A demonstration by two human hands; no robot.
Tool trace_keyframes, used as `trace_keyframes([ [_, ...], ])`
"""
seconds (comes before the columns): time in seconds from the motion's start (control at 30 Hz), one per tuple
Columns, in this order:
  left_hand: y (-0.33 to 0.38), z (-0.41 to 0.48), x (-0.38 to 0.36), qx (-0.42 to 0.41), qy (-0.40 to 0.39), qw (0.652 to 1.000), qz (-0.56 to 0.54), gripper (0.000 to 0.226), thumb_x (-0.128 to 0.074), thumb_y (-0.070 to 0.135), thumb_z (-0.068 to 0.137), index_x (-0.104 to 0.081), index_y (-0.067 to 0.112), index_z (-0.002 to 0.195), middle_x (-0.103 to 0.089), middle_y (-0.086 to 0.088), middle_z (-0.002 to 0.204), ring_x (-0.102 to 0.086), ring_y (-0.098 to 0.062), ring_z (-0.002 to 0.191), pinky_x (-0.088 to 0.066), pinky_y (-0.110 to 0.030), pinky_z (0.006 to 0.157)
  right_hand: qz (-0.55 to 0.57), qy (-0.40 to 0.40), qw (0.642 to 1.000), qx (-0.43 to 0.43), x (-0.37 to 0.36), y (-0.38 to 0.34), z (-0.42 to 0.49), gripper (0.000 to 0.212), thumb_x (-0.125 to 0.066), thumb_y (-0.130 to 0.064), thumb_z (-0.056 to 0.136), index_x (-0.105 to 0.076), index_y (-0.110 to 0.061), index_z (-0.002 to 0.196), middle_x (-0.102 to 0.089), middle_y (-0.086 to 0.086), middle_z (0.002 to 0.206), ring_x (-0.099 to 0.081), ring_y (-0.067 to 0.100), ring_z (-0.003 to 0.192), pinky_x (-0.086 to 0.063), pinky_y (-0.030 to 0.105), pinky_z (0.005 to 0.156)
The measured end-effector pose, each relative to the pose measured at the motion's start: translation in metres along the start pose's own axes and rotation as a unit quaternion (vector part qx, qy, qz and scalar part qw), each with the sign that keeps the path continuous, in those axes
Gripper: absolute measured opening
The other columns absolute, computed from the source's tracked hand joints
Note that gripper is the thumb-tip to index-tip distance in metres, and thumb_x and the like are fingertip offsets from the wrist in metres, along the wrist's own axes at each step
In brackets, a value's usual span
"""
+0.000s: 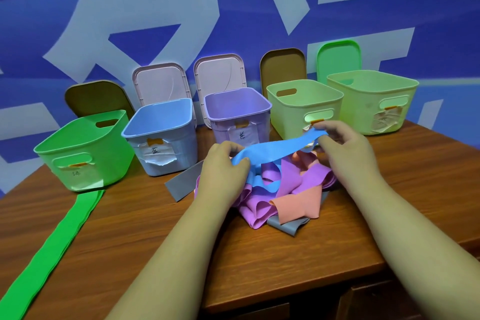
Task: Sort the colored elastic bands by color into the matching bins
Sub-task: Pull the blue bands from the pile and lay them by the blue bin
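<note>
Blue elastic band (275, 149), pinched at each end by the curled fingers (327, 128) of the left hand (223, 165) and right hand (344, 147), spans a tangled pile of bands (291, 189) on the desk (285, 254), near the blue bin (183, 149).

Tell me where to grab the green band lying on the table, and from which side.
Pinch the green band at its far end, just in front of the green bin, coming down from above. It lies flat on the table, and its layers fan slightly there, likely giving fingertips an edge to lift.
</note>
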State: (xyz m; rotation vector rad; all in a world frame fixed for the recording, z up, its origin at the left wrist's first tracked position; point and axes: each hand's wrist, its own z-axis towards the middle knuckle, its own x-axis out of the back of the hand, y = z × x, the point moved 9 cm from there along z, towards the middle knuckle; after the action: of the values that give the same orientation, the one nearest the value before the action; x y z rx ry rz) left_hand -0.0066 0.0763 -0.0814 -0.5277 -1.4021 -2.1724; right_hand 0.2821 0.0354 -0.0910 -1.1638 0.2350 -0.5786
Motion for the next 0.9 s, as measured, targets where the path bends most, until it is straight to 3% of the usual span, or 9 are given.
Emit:
trace_keyframes([
  [0.07, -0.002, -0.001, -0.002, 0.013, -0.010, 1.000, 0.003, 0.019, -0.063, 0.016, 0.088, -0.068, 0.026, 0.104, -0.062, 0.005, 0.109, -0.061, -0.014, 0.099, -0.049, -0.033, 0.088, 0.015, -0.012, 1.000, -0.023, -0.003, 0.002, -0.001, 0.036, -0.056, -0.013, 0.089, -0.077, -0.039, 0.103, -0.078, -0.002, 0.099, -0.075, 0.019, 0.086, -0.059, 0.044, 0.075],
  [0.2, -0.001, -0.006, -0.008, 0.024, -0.037, 0.999, -0.013, 0.024, -0.061, 0.021, 0.086, -0.065, 0.030, 0.107, -0.065, 0.008, 0.111, -0.064, -0.013, 0.100, -0.054, -0.037, 0.089, 0.056, -0.011, 0.998, -0.037, -0.004, -0.003, -0.003, 0.024, -0.055, -0.021, 0.097, -0.078, -0.029, 0.101, -0.078, 0.000, 0.100, -0.072, 0.013, 0.081, -0.054, 0.027, 0.066],
  [0.3, 0.005, -0.010, -0.010, 0.018, -0.057, 0.998, -0.021, 0.020, -0.062, 0.023, 0.089, -0.066, 0.030, 0.107, -0.065, 0.009, 0.110, -0.063, -0.006, 0.097, -0.048, -0.020, 0.075, 0.041, 0.009, 0.999, -0.010, 0.001, -0.006, -0.004, 0.012, -0.065, -0.034, 0.101, -0.074, -0.027, 0.097, -0.076, -0.003, 0.092, -0.072, 0.013, 0.075, -0.056, 0.027, 0.065],
  [0.33, 0.007, -0.011, -0.010, 0.018, -0.061, 0.998, -0.022, 0.019, -0.063, 0.023, 0.090, -0.067, 0.030, 0.108, -0.066, 0.010, 0.108, -0.062, -0.003, 0.095, -0.044, -0.013, 0.070, 0.039, 0.019, 0.999, -0.005, 0.003, -0.004, -0.003, 0.007, -0.067, -0.030, 0.100, -0.073, -0.029, 0.097, -0.075, -0.001, 0.091, -0.073, 0.016, 0.076, -0.058, 0.029, 0.066],
  [0.4, 0.010, -0.013, -0.011, 0.017, -0.071, 0.997, -0.031, 0.019, -0.062, 0.022, 0.092, -0.068, 0.028, 0.109, -0.066, 0.011, 0.103, -0.061, -0.002, 0.092, -0.043, -0.009, 0.065, 0.040, 0.025, 0.999, 0.000, 0.004, -0.003, -0.002, 0.016, -0.067, -0.018, 0.097, -0.070, -0.033, 0.099, -0.072, -0.001, 0.089, -0.073, 0.021, 0.080, -0.058, 0.033, 0.069],
  [0.5, 0.010, -0.015, -0.013, 0.019, -0.086, 0.995, -0.052, 0.021, -0.059, 0.019, 0.092, -0.069, 0.028, 0.108, -0.068, 0.012, 0.102, -0.062, -0.003, 0.093, -0.047, -0.015, 0.070, 0.067, 0.009, 0.998, -0.015, -0.003, -0.002, -0.002, 0.025, -0.067, -0.011, 0.097, -0.071, -0.032, 0.111, -0.072, -0.006, 0.084, -0.071, 0.014, 0.081, -0.060, 0.035, 0.075],
  [0.57, 0.010, -0.015, -0.014, 0.016, -0.092, 0.994, -0.063, 0.021, -0.058, 0.019, 0.093, -0.069, 0.028, 0.108, -0.069, 0.012, 0.103, -0.063, -0.004, 0.094, -0.050, -0.018, 0.073, 0.120, 0.001, 0.992, -0.051, -0.009, -0.002, -0.004, 0.023, -0.069, -0.011, 0.098, -0.073, -0.022, 0.117, -0.076, -0.001, 0.088, -0.070, 0.011, 0.076, -0.059, 0.028, 0.069],
  [0.7, 0.007, -0.015, -0.017, 0.016, -0.104, 0.992, -0.063, 0.022, -0.057, 0.018, 0.091, -0.067, 0.030, 0.107, -0.069, 0.009, 0.107, -0.064, -0.010, 0.100, -0.056, -0.032, 0.084, 0.120, 0.004, 0.991, -0.066, -0.013, -0.014, -0.002, 0.012, -0.069, -0.012, 0.097, -0.076, -0.020, 0.103, -0.075, 0.001, 0.088, -0.066, 0.006, 0.068, -0.052, 0.017, 0.058],
  [0.9, 0.001, -0.012, -0.015, 0.018, -0.097, 0.994, -0.052, 0.029, -0.055, 0.012, 0.087, -0.064, 0.032, 0.106, -0.066, 0.007, 0.112, -0.062, -0.012, 0.103, -0.055, -0.032, 0.087, 0.096, -0.014, 0.995, -0.009, -0.020, -0.047, 0.006, 0.007, -0.069, -0.019, 0.095, -0.074, -0.023, 0.091, -0.073, 0.000, 0.086, -0.062, 0.016, 0.075, -0.054, 0.036, 0.073],
])
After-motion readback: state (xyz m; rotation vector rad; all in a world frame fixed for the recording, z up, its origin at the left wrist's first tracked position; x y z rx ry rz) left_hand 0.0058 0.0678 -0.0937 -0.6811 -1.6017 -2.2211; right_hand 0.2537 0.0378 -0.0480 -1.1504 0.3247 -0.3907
